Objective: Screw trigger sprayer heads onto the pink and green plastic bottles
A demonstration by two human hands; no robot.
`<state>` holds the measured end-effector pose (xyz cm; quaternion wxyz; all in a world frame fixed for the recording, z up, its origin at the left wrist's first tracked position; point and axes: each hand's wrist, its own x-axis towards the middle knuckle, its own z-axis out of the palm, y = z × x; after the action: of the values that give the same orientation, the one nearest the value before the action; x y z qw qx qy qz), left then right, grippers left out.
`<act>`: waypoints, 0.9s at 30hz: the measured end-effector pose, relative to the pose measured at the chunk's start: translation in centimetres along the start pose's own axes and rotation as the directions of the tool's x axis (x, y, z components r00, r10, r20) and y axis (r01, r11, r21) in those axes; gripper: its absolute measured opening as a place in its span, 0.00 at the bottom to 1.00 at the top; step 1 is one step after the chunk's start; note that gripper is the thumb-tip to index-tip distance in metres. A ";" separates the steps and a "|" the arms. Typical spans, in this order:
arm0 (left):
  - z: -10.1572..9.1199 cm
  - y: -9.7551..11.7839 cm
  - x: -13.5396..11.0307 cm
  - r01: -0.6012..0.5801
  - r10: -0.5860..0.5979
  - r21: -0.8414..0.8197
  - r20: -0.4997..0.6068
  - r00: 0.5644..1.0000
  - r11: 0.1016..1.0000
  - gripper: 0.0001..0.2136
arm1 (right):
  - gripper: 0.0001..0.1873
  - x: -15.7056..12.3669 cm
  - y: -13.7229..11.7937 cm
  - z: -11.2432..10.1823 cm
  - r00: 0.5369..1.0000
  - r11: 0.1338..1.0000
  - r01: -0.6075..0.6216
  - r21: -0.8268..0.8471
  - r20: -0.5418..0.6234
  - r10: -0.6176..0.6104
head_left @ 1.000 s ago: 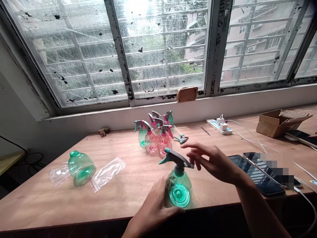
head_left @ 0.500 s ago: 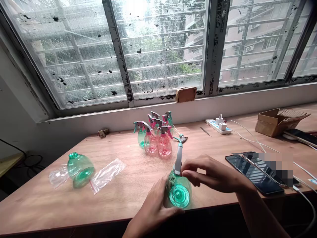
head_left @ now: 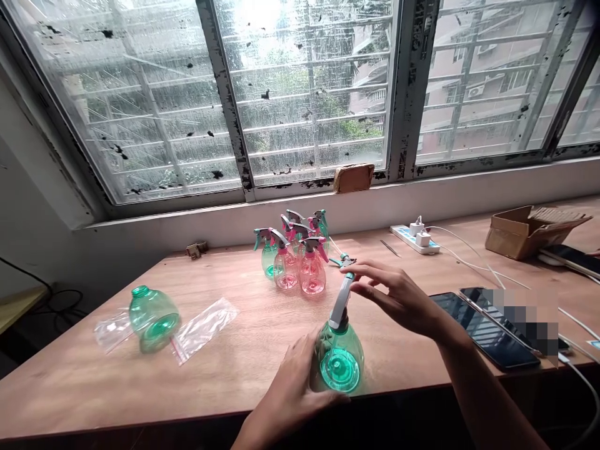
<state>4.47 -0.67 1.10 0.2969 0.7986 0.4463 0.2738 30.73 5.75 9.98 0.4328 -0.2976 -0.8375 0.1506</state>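
A green spray bottle (head_left: 340, 359) stands near the front edge of the wooden table (head_left: 244, 350). My left hand (head_left: 293, 387) wraps round its left side and steadies it. My right hand (head_left: 398, 297) rests on the grey and teal trigger head (head_left: 341, 301) on top of the bottle, fingers curled over it, the head pointing away from me. A second green bottle (head_left: 152, 315) without a head lies tilted on the left beside clear plastic bags (head_left: 204, 328).
Several pink and green spray bottles (head_left: 297, 259) stand grouped at the back. A loose trigger head (head_left: 344, 259) lies beside them. Two phones (head_left: 492, 325), a power strip (head_left: 417, 240) with cables and a cardboard box (head_left: 525, 231) are on the right.
The trigger head turned from pointing left to pointing away from me. My right hand went from hovering beside it to gripping low on it, then moved up onto its top.
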 end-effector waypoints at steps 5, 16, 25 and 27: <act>0.2 0.0 0.1 0.047 -0.045 0.020 -0.077 0.996 0.999 0.47 | 0.17 -0.7 -0.5 -0.8 0.999 0.997 -0.053 -0.056 -0.015 0.053; 0.2 0.4 0.3 0.022 -0.026 -0.034 -0.112 0.993 0.999 0.44 | 0.13 -2.3 -5.0 0.2 0.973 0.997 0.067 0.029 0.220 -0.072; 0.3 -0.1 0.2 0.044 -0.045 -0.009 -0.113 0.993 0.999 0.48 | 0.10 -1.4 -2.6 0.1 0.992 0.995 0.099 0.001 -0.074 -0.099; 0.4 -0.4 0.2 0.040 -0.040 -0.003 -0.107 0.993 0.999 0.48 | 0.13 -1.0 -2.1 0.1 0.996 0.998 0.069 -0.007 -0.056 -0.070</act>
<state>4.63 -0.37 0.62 0.2783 0.7736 0.4772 0.3106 30.34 3.50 10.31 0.4603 -0.2735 -0.8353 0.1251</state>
